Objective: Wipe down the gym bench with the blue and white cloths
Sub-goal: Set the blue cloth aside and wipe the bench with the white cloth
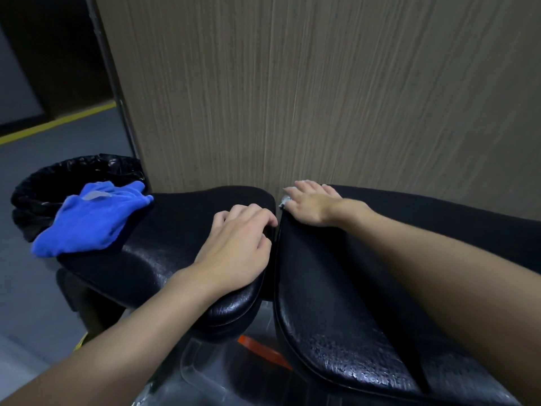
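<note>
The gym bench has two black padded sections: a seat pad [164, 244] on the left and a longer back pad [336, 288] on the right, split by a narrow gap. My left hand [234, 244] rests on the seat pad with its fingers curled over the edge at the gap. My right hand [310, 202] lies flat at the far end of the back pad, pressing a small bit of white cloth [284, 200] that peeks out by the gap. The blue cloth [90, 218] lies crumpled on the seat pad's far left end, away from both hands.
A bin lined with a black bag [58, 183] stands just left of the bench, behind the blue cloth. A wood-grain wall panel [322, 83] rises right behind the bench. Grey floor [35, 288] with a yellow line lies to the left. An orange part [257, 347] shows under the gap.
</note>
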Tool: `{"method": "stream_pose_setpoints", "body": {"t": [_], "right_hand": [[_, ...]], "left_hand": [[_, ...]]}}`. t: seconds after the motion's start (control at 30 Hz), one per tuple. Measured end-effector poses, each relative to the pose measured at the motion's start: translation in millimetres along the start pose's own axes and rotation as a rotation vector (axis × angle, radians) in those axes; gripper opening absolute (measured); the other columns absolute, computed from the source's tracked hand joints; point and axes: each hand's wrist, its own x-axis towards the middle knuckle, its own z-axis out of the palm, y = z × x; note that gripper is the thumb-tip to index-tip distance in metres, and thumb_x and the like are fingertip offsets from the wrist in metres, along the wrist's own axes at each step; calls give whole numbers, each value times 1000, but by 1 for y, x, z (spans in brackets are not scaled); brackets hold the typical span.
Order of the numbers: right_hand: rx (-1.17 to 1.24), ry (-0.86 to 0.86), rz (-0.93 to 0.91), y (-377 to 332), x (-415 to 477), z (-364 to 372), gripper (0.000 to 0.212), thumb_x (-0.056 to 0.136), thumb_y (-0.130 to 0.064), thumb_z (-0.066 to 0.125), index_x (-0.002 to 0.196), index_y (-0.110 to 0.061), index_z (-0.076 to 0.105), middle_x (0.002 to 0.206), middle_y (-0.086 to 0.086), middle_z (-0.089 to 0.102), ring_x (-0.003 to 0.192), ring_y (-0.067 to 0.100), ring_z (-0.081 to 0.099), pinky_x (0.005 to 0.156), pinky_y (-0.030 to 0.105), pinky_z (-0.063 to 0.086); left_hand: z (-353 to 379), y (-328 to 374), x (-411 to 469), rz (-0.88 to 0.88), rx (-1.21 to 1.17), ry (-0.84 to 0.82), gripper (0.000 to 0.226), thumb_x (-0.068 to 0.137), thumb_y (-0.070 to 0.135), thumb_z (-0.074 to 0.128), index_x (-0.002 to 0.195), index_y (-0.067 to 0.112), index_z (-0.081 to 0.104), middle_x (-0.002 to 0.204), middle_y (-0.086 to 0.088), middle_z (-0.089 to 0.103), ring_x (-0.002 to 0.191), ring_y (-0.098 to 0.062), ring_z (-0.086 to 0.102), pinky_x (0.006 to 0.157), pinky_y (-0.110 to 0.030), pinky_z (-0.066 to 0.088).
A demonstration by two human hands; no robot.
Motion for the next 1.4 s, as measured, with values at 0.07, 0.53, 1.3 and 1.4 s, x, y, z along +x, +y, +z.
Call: {"method": "stream_pose_setpoints", "body": {"t": [0.07, 0.53, 1.3, 1.4], "right_hand": [[4, -7, 34, -5, 4, -2, 57, 99, -43, 20, 154, -26, 20, 163, -1, 10, 150, 16, -4, 120, 44, -3], [-104, 19, -360, -35, -215, 28, 62, 97, -51, 8, 154, -31, -7, 161, -4, -20, 144, 13, -29, 118, 37, -14], [4, -10, 90, 57, 15, -4, 60, 98, -49, 16, 155, -31, 10, 164, -4, 5, 150, 15, -3, 120, 42, -2], [-10, 5, 63, 47, -6, 2, 60, 100, -48, 16, 155, -29, 5, 164, -4, -1, 149, 14, -8, 120, 42, -4]], "left_hand": [[-1, 0, 1, -12, -19, 2, 34, 87, 11, 43, 114, 30, 51, 109, 18, 51, 113, -7, 39, 104, -33, 24], [-5, 10, 0, -63, -99, -37, 32, 91, 9, 38, 113, 29, 52, 111, 16, 54, 111, -7, 45, 102, -32, 22], [0, 8, 2, 58, 130, -224, 65, 87, 64, 21, 141, 33, 39, 147, 23, 36, 142, 5, 12, 118, -42, 5], [-1, 8, 2, 55, 119, -223, 62, 88, 63, 24, 139, 33, 41, 146, 22, 38, 142, 4, 15, 118, -42, 5]]}}
